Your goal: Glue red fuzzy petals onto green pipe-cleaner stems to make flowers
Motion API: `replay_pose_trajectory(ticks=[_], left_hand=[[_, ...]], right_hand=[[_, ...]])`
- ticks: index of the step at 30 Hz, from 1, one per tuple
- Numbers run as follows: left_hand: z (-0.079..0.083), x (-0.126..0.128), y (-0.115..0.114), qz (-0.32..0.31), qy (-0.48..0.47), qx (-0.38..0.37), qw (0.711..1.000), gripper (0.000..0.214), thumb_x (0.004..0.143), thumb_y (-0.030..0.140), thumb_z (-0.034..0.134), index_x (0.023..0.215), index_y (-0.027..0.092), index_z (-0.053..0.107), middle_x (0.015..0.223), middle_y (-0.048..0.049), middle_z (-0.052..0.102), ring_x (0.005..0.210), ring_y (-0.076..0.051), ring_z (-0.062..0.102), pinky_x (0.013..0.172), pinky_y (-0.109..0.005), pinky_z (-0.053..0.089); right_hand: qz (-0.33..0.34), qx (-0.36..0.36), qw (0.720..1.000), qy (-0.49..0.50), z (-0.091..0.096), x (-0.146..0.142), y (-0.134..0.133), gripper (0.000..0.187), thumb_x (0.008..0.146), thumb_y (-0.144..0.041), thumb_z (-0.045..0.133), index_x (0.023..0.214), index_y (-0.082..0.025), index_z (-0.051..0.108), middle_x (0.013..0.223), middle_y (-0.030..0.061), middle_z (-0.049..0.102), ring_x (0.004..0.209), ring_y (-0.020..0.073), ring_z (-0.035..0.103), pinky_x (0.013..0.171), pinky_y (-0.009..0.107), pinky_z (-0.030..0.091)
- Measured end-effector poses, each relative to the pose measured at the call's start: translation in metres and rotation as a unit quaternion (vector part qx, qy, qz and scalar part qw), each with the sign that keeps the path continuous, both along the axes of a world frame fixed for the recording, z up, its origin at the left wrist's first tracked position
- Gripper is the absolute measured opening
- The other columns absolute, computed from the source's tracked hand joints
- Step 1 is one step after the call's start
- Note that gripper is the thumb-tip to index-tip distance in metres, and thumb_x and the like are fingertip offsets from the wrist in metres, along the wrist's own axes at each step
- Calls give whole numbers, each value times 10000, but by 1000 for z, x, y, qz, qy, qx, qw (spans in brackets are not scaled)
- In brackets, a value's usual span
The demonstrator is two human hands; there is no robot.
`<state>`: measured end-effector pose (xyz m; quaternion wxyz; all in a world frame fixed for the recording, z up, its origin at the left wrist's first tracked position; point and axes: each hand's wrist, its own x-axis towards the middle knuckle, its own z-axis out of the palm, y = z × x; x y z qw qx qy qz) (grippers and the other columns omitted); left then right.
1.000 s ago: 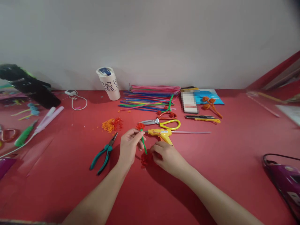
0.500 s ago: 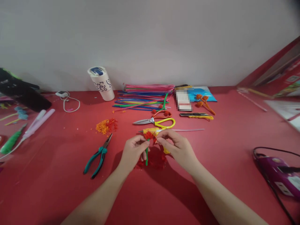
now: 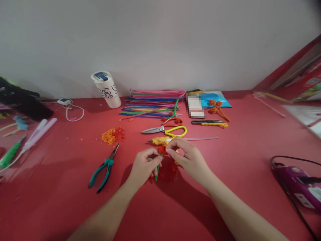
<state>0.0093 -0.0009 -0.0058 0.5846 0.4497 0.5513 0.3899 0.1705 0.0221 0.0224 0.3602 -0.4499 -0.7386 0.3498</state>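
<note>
My left hand (image 3: 146, 164) pinches the green stem (image 3: 157, 172) of a small red flower (image 3: 162, 149) between thumb and forefinger. From the other side, my right hand (image 3: 187, 154) has its thumb and fingertips pressed together at the flower's right edge, on a small red piece mostly hidden by the fingers. Red scraps (image 3: 170, 172) lie on the table beneath both hands. Just beyond them is a yellow tool with a pointed tip (image 3: 160, 140), partly covered by my right hand. Scissors (image 3: 163, 130) with one red and one yellow handle loop lie behind it.
Teal-handled pliers (image 3: 106, 167) and orange-red fuzz (image 3: 111, 135) lie left. Colourful pipe cleaners (image 3: 152, 103) are piled against the wall, near a white tumbler (image 3: 107, 89). A utility knife (image 3: 207, 122) and an orange-flowered stem (image 3: 219, 108) lie behind right; a purple power strip (image 3: 298, 187) stands right.
The flower has tilted and shifted slightly right and down in my left hand. My right fingertips, which held a small red piece beside it, are now against the flower. The view has shifted slightly.
</note>
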Motion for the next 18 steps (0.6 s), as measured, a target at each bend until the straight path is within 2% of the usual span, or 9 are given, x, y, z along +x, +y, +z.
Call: replay_pose_trajectory(ticks=[4, 18], left_hand=[[3, 1, -1, -4, 2, 3, 1000, 136, 694, 278, 571, 626, 171, 520, 483, 60, 552, 297, -44, 443, 310, -148, 328], [3, 1, 1, -2, -8, 4, 1000, 154, 680, 294, 573, 606, 175, 509, 454, 58, 530, 291, -46, 425, 305, -153, 311]], right_hand=[[-8, 16, 1000, -19, -1, -1, 0, 133, 834, -161, 507, 707, -201, 507, 708, -10, 559, 675, 136, 517, 632, 242, 388], [-4, 167, 984, -62, -12, 0, 1, 84, 852, -137, 521, 800, -198, 546, 783, 30, 574, 749, 161, 545, 684, 273, 443]])
